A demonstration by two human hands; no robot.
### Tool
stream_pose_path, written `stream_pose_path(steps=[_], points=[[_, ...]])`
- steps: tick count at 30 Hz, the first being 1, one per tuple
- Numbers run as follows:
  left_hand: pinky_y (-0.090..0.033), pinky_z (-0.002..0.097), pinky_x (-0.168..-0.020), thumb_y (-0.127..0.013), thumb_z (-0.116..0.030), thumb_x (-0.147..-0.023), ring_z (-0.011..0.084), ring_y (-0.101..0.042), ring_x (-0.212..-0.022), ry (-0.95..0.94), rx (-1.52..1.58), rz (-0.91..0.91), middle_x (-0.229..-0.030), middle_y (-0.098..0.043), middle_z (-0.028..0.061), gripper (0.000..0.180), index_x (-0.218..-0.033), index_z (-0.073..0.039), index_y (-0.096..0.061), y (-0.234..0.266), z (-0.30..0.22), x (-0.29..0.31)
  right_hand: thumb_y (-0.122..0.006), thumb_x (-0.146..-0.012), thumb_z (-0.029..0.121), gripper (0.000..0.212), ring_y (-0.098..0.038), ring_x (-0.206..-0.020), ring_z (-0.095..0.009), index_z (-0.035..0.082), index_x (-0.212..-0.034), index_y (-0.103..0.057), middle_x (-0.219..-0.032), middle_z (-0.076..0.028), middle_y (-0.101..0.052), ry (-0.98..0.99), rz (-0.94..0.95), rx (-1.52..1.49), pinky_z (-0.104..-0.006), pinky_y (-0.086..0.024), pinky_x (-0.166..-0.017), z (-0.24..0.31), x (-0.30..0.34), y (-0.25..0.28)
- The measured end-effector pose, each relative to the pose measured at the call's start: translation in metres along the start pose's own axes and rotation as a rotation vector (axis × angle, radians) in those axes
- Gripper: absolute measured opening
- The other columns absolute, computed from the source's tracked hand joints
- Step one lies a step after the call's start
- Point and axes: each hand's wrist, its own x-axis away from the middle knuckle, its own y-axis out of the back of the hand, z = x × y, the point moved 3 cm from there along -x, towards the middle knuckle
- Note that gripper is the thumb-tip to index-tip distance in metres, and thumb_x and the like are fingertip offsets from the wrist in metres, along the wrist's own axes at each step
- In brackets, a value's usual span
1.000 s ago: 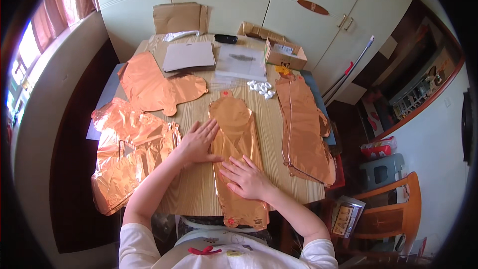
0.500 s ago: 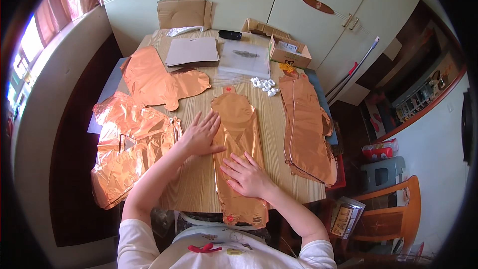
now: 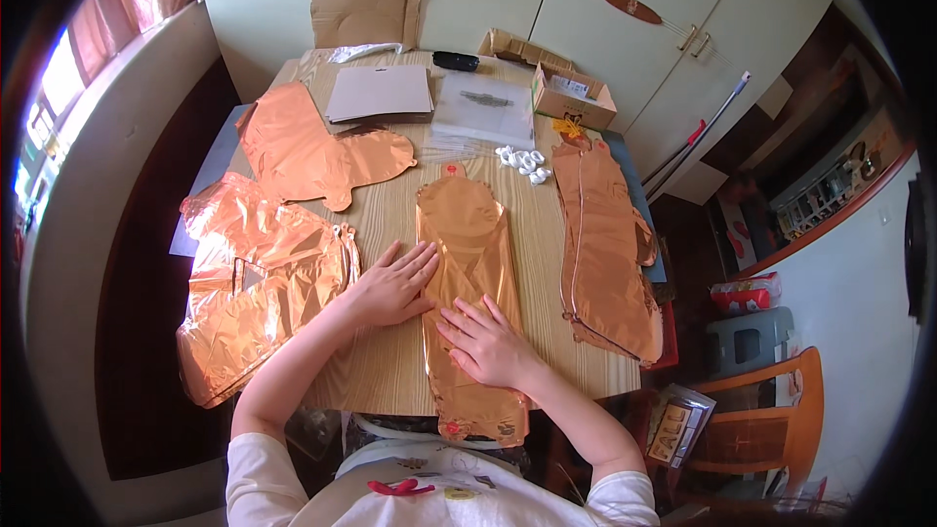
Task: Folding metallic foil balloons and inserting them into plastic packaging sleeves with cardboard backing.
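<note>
A long, flat copper-coloured foil balloon (image 3: 467, 210) lies lengthwise in front of me, its near end reaching past the table's front edge. My left hand (image 3: 393, 285) rests with fingers spread on its left edge, around mid-length. Flat on the foil a little nearer to me is my right hand (image 3: 485, 340), fingers also spread. Neither hand grasps anything. To the left lie more flat foil balloons, a crumpled shiny one (image 3: 264, 283) and a smoother one (image 3: 312, 151) behind it. Another stack of foil balloons (image 3: 607, 244) lies along the table's right side.
Toward the back of the wooden table (image 3: 390, 371) are grey card sheets (image 3: 379, 93), clear plastic bags (image 3: 481, 112), white ribbon rolls (image 3: 522, 164), a black object (image 3: 456, 60) and an open cardboard box (image 3: 573, 98). A wooden chair (image 3: 795, 420) stands at the right.
My left hand has slid a little toward me along the balloon's edge. My right hand stays almost in place on the foil.
</note>
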Motion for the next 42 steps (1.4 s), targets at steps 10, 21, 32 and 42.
stream_pose_path(steps=[10, 21, 32, 42], points=[[-0.014, 0.0494, -0.121, -0.048, -0.057, -0.094, 0.0301, -0.021, -0.148, -0.073, -0.007, 0.039, -0.157, -0.028, 0.0197, 0.085, -0.149, 0.005, -0.028, 0.001, -0.003, 0.013, -0.059, -0.091, 0.025, 0.044, -0.041, -0.137, -0.03, 0.007, -0.131, -0.06, -0.142, -0.01, -0.052, -0.001, -0.013, -0.042, -0.0567, -0.025, -0.114, -0.001, 0.0, 0.0], [-0.012, 0.0521, -0.12, -0.055, -0.082, -0.072, 0.0338, -0.018, -0.148, -0.062, -0.055, 0.054, -0.156, -0.024, 0.0259, 0.123, -0.149, 0.009, -0.024, 0.002, -0.025, 0.023, -0.059, -0.09, 0.024, 0.043, -0.042, -0.137, -0.031, 0.007, -0.129, -0.061, -0.142, -0.01, -0.051, 0.005, -0.026, -0.042, -0.0575, -0.025, -0.114, -0.002, 0.0, -0.002], [-0.016, 0.0551, -0.118, -0.052, -0.08, -0.076, 0.0348, -0.023, -0.147, -0.084, -0.078, 0.017, -0.154, -0.029, 0.0249, 0.115, -0.148, 0.006, -0.028, 0.008, -0.036, 0.019, -0.059, -0.09, 0.024, 0.043, -0.042, -0.136, -0.031, 0.008, -0.131, -0.06, -0.141, -0.011, -0.052, 0.029, -0.011, -0.01, -0.0583, -0.025, -0.114, -0.002, 0.001, -0.002], [-0.019, 0.0543, -0.117, -0.039, -0.07, -0.091, 0.035, -0.028, -0.145, -0.059, -0.085, -0.069, -0.153, -0.033, 0.0241, 0.089, -0.15, -0.004, -0.033, -0.004, -0.02, -0.004, -0.06, -0.092, 0.024, 0.038, -0.045, -0.134, -0.033, 0.007, -0.125, -0.062, -0.141, -0.014, -0.052, -0.027, -0.181, -0.089, -0.0558, -0.029, -0.113, -0.028, 0.001, 0.027]])
